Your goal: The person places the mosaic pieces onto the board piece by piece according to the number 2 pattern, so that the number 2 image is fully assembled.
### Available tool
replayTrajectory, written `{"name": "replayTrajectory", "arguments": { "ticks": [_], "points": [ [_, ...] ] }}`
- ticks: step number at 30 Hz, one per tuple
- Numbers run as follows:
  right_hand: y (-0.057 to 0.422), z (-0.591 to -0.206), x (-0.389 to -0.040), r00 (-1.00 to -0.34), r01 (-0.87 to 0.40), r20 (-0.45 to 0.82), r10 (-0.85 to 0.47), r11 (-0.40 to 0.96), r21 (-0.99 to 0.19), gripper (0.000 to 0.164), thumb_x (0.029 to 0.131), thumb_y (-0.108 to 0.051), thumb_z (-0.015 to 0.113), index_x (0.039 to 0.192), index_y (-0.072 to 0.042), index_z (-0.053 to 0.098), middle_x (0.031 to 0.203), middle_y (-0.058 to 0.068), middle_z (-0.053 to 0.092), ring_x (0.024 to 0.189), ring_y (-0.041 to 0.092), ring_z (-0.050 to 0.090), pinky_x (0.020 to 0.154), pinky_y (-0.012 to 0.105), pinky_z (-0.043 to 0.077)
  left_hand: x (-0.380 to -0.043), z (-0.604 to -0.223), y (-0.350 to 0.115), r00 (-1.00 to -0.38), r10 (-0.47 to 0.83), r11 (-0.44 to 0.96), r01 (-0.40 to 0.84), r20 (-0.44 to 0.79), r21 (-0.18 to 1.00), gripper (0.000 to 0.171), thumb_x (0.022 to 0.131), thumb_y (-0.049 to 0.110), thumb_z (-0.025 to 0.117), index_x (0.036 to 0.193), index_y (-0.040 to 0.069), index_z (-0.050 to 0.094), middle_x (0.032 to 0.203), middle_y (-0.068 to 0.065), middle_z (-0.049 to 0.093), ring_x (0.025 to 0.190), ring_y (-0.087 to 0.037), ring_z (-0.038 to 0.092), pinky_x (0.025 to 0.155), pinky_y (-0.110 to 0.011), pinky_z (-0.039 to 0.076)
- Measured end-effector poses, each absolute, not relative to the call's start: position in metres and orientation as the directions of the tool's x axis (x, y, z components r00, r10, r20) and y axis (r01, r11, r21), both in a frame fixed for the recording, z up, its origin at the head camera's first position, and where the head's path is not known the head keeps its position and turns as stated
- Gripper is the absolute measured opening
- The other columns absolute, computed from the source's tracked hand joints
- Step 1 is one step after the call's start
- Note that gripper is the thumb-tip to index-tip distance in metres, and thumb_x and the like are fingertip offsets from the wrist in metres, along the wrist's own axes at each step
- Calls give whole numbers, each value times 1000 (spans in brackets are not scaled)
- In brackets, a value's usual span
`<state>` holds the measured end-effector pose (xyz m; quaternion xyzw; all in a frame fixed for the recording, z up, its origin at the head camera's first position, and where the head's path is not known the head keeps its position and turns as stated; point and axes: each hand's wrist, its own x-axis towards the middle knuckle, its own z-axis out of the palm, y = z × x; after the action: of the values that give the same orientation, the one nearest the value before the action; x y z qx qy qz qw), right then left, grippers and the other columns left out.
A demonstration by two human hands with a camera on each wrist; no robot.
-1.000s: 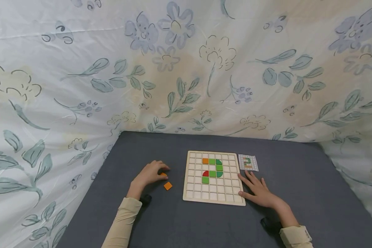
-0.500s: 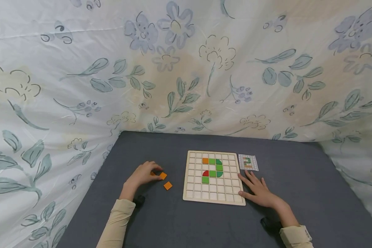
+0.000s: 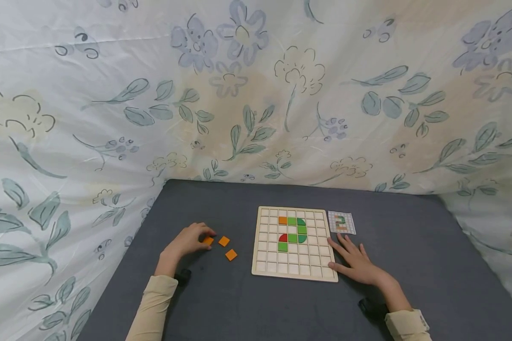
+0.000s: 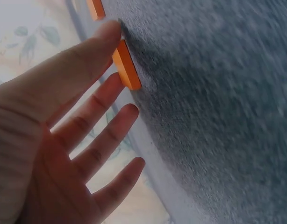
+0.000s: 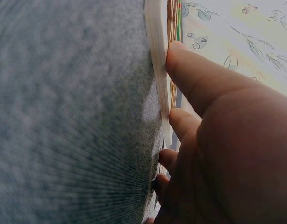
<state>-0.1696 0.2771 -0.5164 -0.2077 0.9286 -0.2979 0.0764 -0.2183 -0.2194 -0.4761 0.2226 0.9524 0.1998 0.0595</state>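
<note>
My left hand [image 3: 187, 241] is at the left of the dark table, its thumb and index finger at an orange square tile [image 3: 208, 241]. Seen from the left wrist, the thumb and index finger pinch this tile [image 4: 127, 67] low at the cloth, while the other fingers stay stretched out. Two more orange tiles, one [image 3: 224, 241] beside the fingertips and one [image 3: 231, 255] nearer the front, lie flat. My right hand [image 3: 356, 264] lies spread, thumb and index fingertip touching the right edge of a wooden grid board [image 3: 269, 267]; the right wrist view shows them at its rim [image 5: 157, 60].
On the board sit an orange tile [image 3: 283, 220], several green pieces, some with rounded corners, and a red rounded piece [image 3: 283, 238]. A small pattern card [image 3: 341, 223] lies by its upper right corner. Behind the table hangs a flowered curtain [image 3: 256, 104].
My left hand has moved left, away from the orange tile it covered, which now lies uncovered. It is at another orange tile further left. The right hand and board stay put.
</note>
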Motion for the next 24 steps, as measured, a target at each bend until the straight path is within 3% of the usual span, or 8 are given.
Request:
{"name": "replayTrajectory", "arguments": {
  "ticks": [6,24],
  "points": [
    [276,-513,-169,-904,-329,-44,-424,759,-561,71,89,-40,58,147,-11,29,151,25,12,137,49,6,99,73,-4,-219,-476,-223,-905,423,831,376,-28,411,30,77,14,75,107,11,69,103,-4,61,98,-26,55,85,-45,47],
    [276,-514,-169,-904,-327,-49,-425,760,-562,71,89,-40,58,147,-10,28,151,25,13,137,49,6,99,73,-3,-219,-476,-216,-904,428,836,399,7,376,22,79,21,73,100,15,71,98,0,62,93,-22,56,81,-44,47]
  ]
}}
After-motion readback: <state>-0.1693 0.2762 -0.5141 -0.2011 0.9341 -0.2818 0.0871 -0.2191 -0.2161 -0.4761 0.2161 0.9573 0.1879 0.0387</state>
